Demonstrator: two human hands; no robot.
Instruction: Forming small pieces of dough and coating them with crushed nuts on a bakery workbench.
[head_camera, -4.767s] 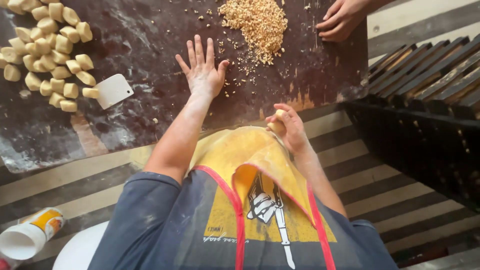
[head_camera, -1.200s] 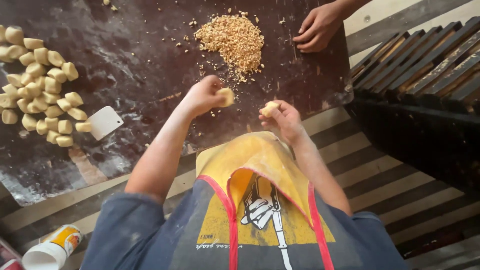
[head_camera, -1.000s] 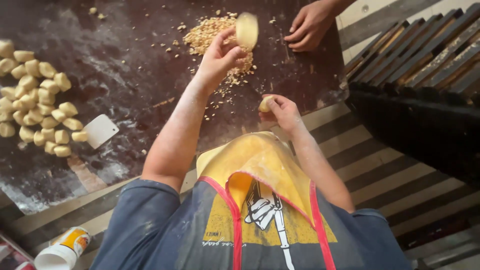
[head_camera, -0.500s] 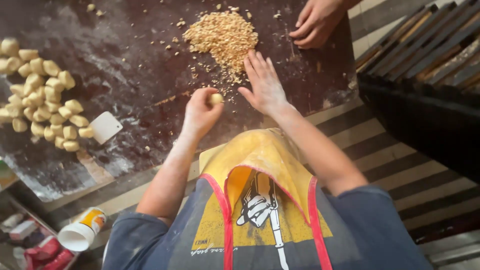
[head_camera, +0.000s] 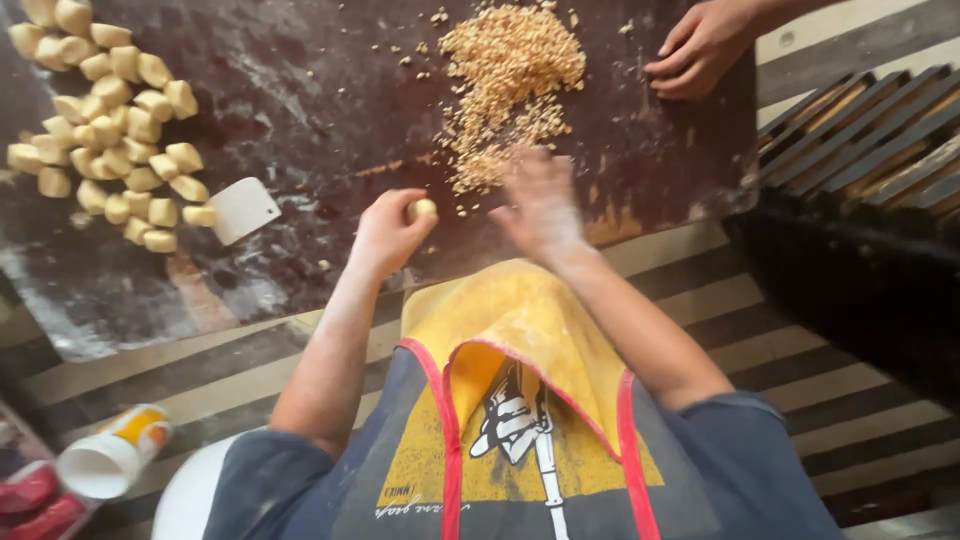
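1. Dough, pale and rolled into a small ball (head_camera: 424, 209), sits pinched in the fingertips of the left hand (head_camera: 388, 232), which is curled closed around it just above the dark tabletop (head_camera: 300, 80)
2. Blur smears the right hand (head_camera: 540, 200); it looks spread flat and open with nothing in it, at the near edge of the heap of chopped nuts (head_camera: 510, 75), though whether it touches the crumbs I cannot tell
3. Risk, as I judge it: the ball is held only at the fingertips, so a loosened pinch could drop it onto the floured surface or off the near edge toward the yellow apron (head_camera: 520, 340)
4. A second risk — the open palm moving near the heap could scatter crumbs further across the tabletop, where loose bits already lie apart from the heap
5. Another person's hand (head_camera: 700, 45) rests at the far right of the tabletop, just beside the heap; two hands working one heap could bump
6. Cut dough pieces (head_camera: 110, 110) lie bunched at the far left with a white scraper (head_camera: 242, 208) touching or nearly touching their edge, well apart from the ball
7. Containers: a white cup with a yellow band (head_camera: 108, 457) lies tilted at lower left, its mouth showing pale inside — contents cannot be told; a dark slatted rack (head_camera: 860, 130) stands to the right, nothing visible on it
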